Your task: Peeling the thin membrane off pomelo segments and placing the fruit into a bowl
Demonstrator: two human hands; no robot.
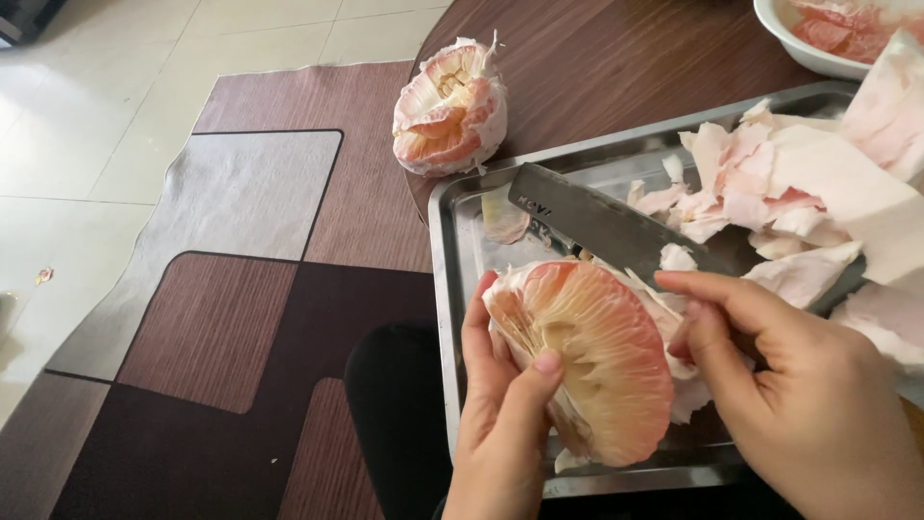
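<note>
My left hand grips a large pink pomelo piece from below, thumb pressed on its flesh, over the near edge of a steel tray. My right hand is on the piece's right side, fingers curled at its white membrane. A broad kitchen knife lies in the tray just behind the fruit. Pale pink and white peel scraps are heaped in the tray's right half.
A second peeled pomelo chunk sits on the dark wooden table beyond the tray. A white bowl with pink flesh stands at the top right. A brown patterned rug covers the tiled floor on the left.
</note>
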